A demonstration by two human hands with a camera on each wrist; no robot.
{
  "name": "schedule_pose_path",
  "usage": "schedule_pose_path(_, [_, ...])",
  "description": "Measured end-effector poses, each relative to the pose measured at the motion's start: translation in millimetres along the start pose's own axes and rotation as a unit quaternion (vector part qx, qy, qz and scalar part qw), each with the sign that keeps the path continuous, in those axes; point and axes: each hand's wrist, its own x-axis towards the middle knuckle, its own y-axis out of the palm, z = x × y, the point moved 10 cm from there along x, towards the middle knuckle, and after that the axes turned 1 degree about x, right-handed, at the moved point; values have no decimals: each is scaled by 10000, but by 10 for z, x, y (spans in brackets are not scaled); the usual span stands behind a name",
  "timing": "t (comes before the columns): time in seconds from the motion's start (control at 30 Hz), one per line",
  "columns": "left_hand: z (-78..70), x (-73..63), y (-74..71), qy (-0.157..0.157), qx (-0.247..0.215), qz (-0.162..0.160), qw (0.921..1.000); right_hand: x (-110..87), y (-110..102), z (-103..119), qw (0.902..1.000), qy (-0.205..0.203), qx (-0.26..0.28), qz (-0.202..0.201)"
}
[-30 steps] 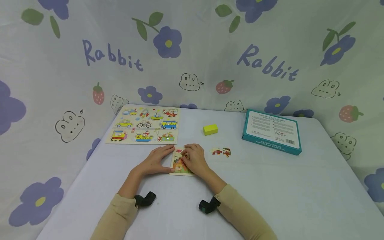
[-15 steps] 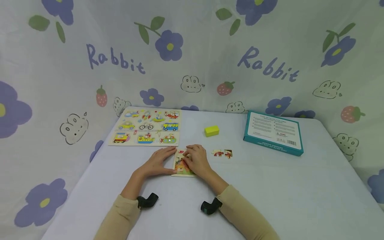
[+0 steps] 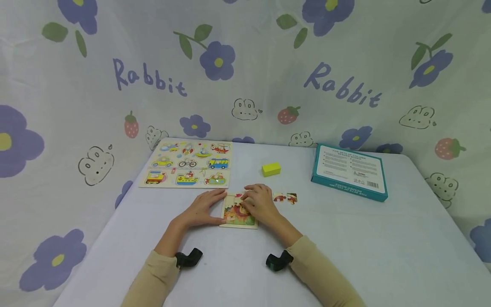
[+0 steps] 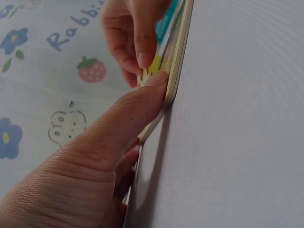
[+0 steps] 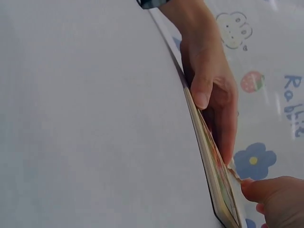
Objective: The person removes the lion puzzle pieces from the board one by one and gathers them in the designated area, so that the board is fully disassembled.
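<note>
A small wooden jigsaw board (image 3: 238,226) with an animal picture lies flat on the white table. My left hand (image 3: 201,209) rests along its left side, fingers extended at the top left and thumb on the lower left corner. Over the upper right part of the board, my right hand (image 3: 262,204) pinches a jigsaw piece (image 4: 144,78) between thumb and fingers. That piece also shows at the thumb tip in the right wrist view, tilted against the board; its picture is hard to make out. Just right of the hand lie two loose jigsaw pieces (image 3: 292,198), one partly hidden.
Behind the left hand lies a larger vehicle puzzle board (image 3: 172,186). A yellow block (image 3: 271,169) sits farther back, and a teal-edged box (image 3: 349,172) stands at the back right. Printed rabbit cloth (image 3: 245,64) hangs behind the table.
My right hand has shifted a little to the right with the piece, uncovering more of the board and lapping nearer the loose pieces. The left hand keeps its place; the head view tilts slightly.
</note>
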Motion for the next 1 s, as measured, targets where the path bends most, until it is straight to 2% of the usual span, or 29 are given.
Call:
schedule_pose_path(0.2, [18, 9, 1, -25, 112, -9, 9999, -32, -128, -84, 9997, -177, -180, -4])
schedule_pose_path(0.6, [44, 5, 29, -40, 118, -6, 9999, -133, -289, -391, 9999, 112, -111, -53])
schedule_pose_path(1.0, [-8, 12, 8, -21, 59, 40, 10000, -227, -427, -627, 9981, 443, 341, -274])
